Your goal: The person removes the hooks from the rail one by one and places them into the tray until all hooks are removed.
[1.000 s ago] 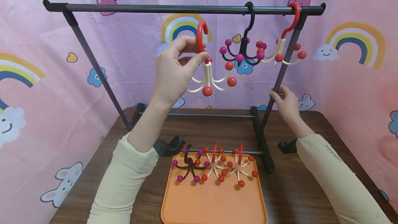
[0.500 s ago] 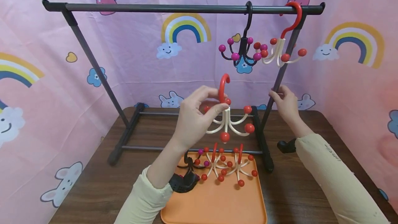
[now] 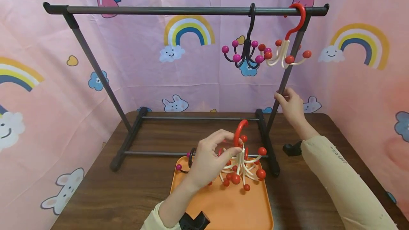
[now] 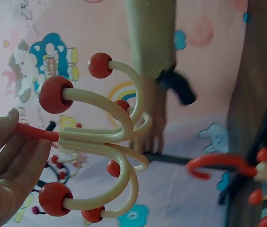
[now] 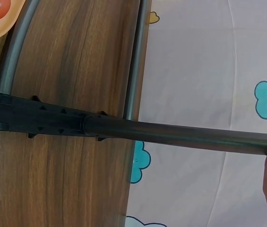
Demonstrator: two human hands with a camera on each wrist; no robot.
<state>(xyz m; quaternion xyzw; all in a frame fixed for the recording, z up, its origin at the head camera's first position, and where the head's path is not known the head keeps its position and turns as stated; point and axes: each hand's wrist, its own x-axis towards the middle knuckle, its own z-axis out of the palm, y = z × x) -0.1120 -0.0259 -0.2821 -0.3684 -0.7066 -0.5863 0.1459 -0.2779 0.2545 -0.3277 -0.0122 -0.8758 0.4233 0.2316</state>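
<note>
My left hand (image 3: 207,160) pinches the red hook of a cream multi-arm hanger (image 4: 86,137) between thumb and fingers. Its curved arms end in red balls, and in the head view it overlaps the similar hangers on the orange tray (image 3: 236,212). My right hand (image 3: 292,108) grips the right post (image 3: 286,75) of a dark garment rack; only its fingertips show in the right wrist view. From the rack's top bar (image 3: 143,10) hang a black hanger (image 3: 246,49) with magenta balls and a cream, red-hooked hanger (image 3: 284,52) at the right end.
On the tray's far side lies a black hanger (image 3: 191,157) with magenta balls, mostly behind my left hand. The rack's feet (image 3: 127,141) and lower rails stand on the brown wooden table (image 3: 92,191). A pink patterned cloth (image 3: 143,59) encloses the back and sides.
My left hand has come down from near the top bar toward the tray, moving slightly right with the cream hanger. My right hand keeps its place on the post.
</note>
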